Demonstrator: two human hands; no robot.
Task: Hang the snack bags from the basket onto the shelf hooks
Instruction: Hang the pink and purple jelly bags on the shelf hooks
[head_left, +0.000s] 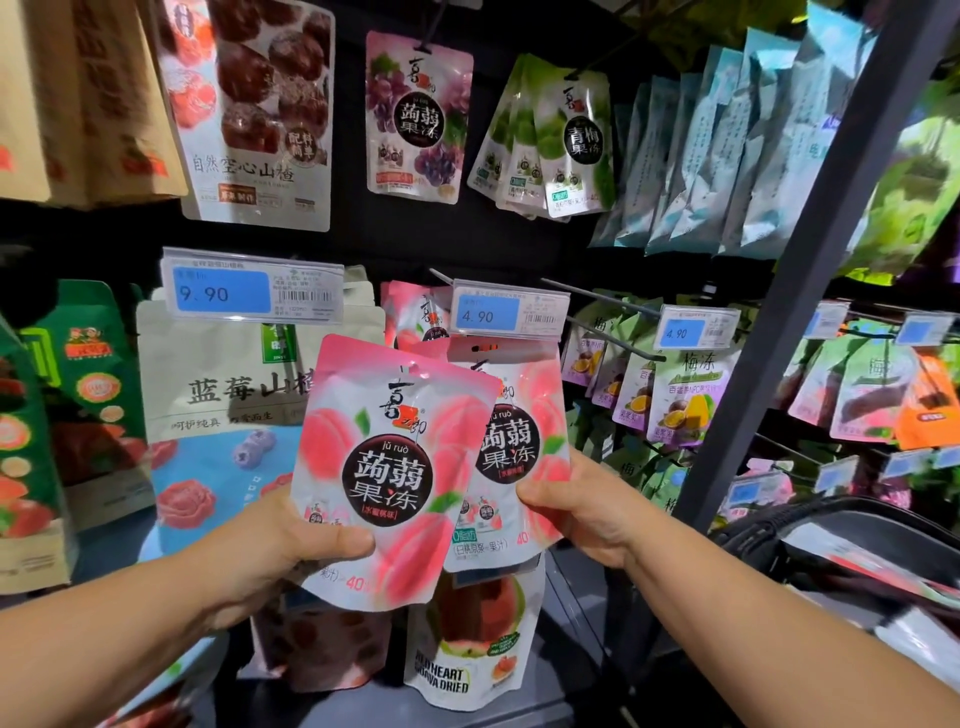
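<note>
At the centre the front pink bag showed pale peaches with green leaves around a black roundel lettered in white, and the rear pink bag, just toward 3 o'clock, bore the same print. At 12 o'clock the grape bag was pink with purple grapes and a like black roundel; at 1 o'clock the plum bags were green and white. Pale blue-green bags filled 2 o'clock. The price tag at 10 o'clock was white with a bright blue panel. At 9 o'clock the blueberry bag was cream above and sky blue below, with red rosettes; the box beyond it was dark green. At 6 o'clock the guava bag was white with red flesh pictured. The basket at 4 o'clock was black
</note>
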